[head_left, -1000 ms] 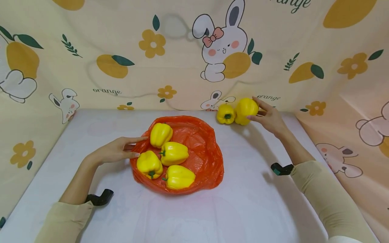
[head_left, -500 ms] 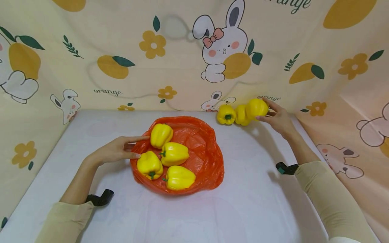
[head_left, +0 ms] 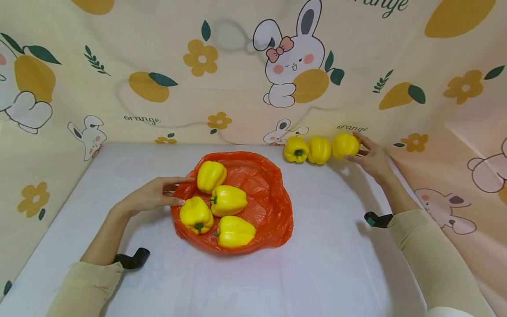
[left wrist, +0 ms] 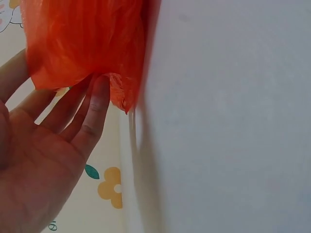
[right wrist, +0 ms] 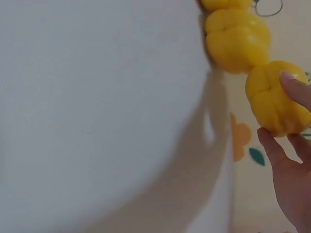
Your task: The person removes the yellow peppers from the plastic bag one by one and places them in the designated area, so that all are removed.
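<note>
My right hand (head_left: 370, 157) grips a yellow bell pepper (head_left: 345, 145) at the back right, thumb on one side and fingertips on the other. In the right wrist view this pepper (right wrist: 277, 97) appears raised off the tabletop. To its left, two more yellow bell peppers stand side by side by the backdrop: a middle pepper (head_left: 319, 150) and an end pepper (head_left: 296, 149) with its green stem facing forward. My left hand (head_left: 148, 196), fingers extended and spread, touches the left rim of a red plastic bag (head_left: 273, 193). Several yellow bell peppers (head_left: 228, 200) lie in the bag's left half.
The white tabletop (head_left: 317, 273) meets a patterned cloth backdrop (head_left: 237, 88) right behind the row of peppers. More of that cloth rises at the right side (head_left: 447, 154). A dark wrist mount (head_left: 378, 220) sits on each forearm.
My right hand has carried one pepper to the right, away from the other two, bringing the middle pepper fully into view. The left hand and the bag have stayed put.
</note>
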Demonstrator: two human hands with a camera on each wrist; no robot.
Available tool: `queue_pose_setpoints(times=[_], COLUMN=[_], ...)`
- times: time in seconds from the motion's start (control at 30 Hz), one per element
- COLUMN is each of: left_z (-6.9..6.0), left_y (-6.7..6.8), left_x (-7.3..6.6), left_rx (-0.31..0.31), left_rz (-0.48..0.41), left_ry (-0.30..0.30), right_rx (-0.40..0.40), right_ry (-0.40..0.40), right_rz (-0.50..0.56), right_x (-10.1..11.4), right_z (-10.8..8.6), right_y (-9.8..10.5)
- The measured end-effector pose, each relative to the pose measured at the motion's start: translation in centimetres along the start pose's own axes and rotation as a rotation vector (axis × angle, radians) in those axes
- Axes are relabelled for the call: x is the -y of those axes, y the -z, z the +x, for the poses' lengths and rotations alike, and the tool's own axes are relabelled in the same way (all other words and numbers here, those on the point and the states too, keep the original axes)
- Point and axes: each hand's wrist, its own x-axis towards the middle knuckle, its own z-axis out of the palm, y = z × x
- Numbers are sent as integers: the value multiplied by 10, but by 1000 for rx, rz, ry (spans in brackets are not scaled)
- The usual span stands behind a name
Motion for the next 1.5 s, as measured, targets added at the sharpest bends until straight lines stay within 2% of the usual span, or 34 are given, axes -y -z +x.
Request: queue_pose_setpoints(times=[0.23,0.43,0.67,0.9,1.07,1.17,1.3,1.5], left_z=[0,0,3,2,4,4,3,-1], left_y=[0,-1,0,-1,-2,-2,-2,-3], left_x=[-3,-7,-7,-12,-11,-11,-9,-7], left_rx=[-1,2,-7,8,17,16,0,-24], left_rz=[-12,-11,23,14,0,8,14,20], left_ry=[-9,-9,-39,-36,-18,-22,-23,-30], right_rx=[52,59,78,114,113,85,22,-28], right_ry=[-44,-79,-82,-73,-50,-30,6,98], right_rz=[3,26,92,42,51,35,14,99], right_x=[-17,-23,-30,-36,-37,-31,-7,31], right_z=[-1,3,10,10,7,3,-8,-22], right_y=[-5,-8,-11,-8,-7,-9,-13,-25])
